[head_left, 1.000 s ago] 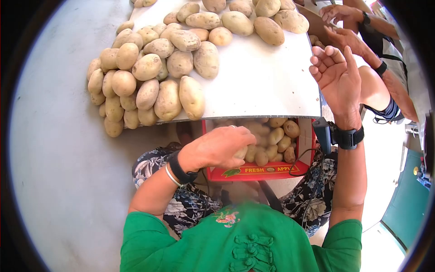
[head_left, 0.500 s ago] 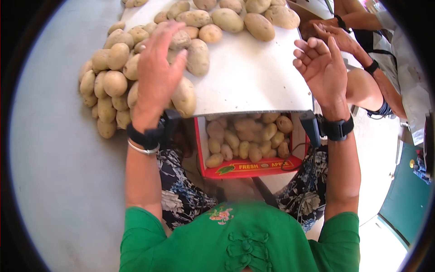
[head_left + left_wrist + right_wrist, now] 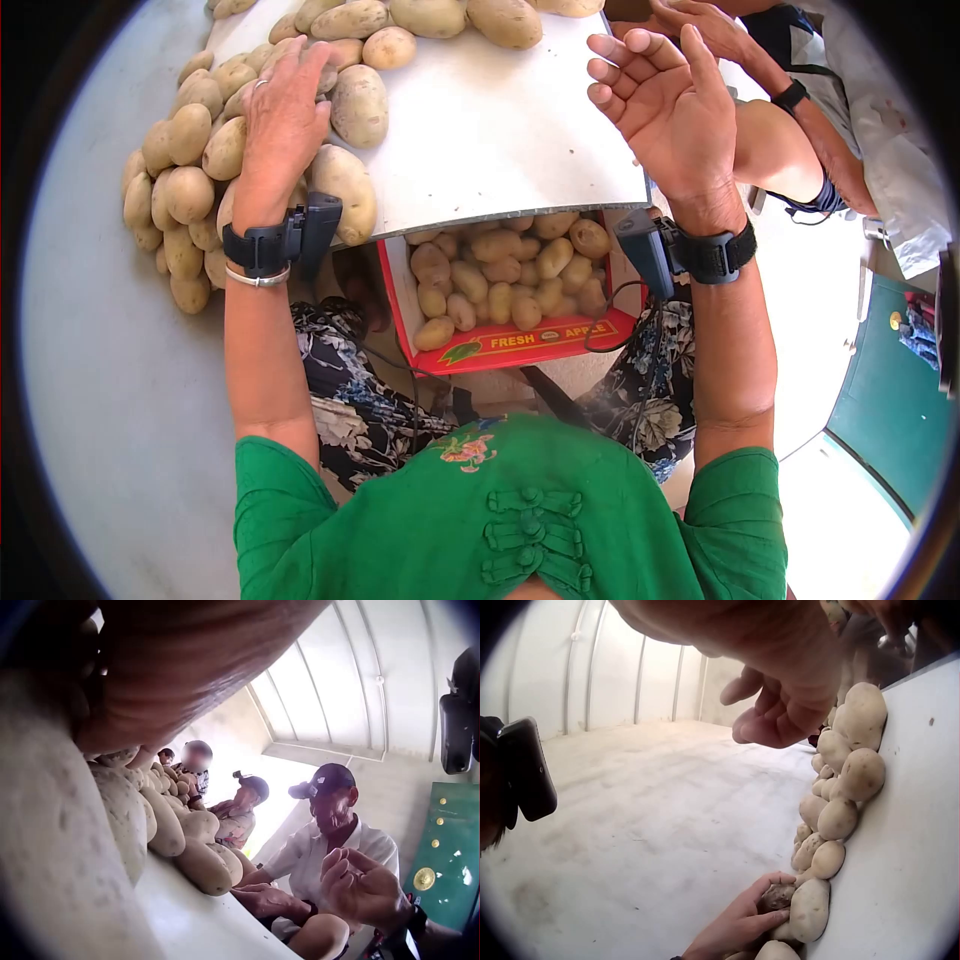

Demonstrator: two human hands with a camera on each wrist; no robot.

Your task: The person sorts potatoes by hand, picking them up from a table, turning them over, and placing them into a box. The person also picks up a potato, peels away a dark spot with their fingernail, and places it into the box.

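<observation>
On the left of the white table (image 3: 490, 150), my left hand (image 3: 285, 120) reaches into a pile of potatoes (image 3: 188, 195). The right wrist view shows that hand (image 3: 731, 926) with thumb and fingers around a dark-spotted potato (image 3: 778, 897). Its palm (image 3: 195, 667) fills the top of the left wrist view, hiding the fingertips. A larger potato (image 3: 343, 190) lies beside its wrist. My right hand (image 3: 680, 110) hangs above the table's right part, palm up, fingers loosely curled, holding nothing. Below the table's front edge stands a red box (image 3: 505, 350) with several potatoes (image 3: 497, 300) inside.
More potatoes (image 3: 505, 20) line the table's far side. Another person's forearm (image 3: 770, 75) and knee (image 3: 775, 150) are close to my right hand. Several people sit beyond the table, one in a white shirt (image 3: 375, 844). A cable (image 3: 620, 340) hangs over the box's right side.
My left hand has gone from above the box, where it held a potato, up and left to the pile, where it grips another. My right hand keeps its loose, palm-up shape.
</observation>
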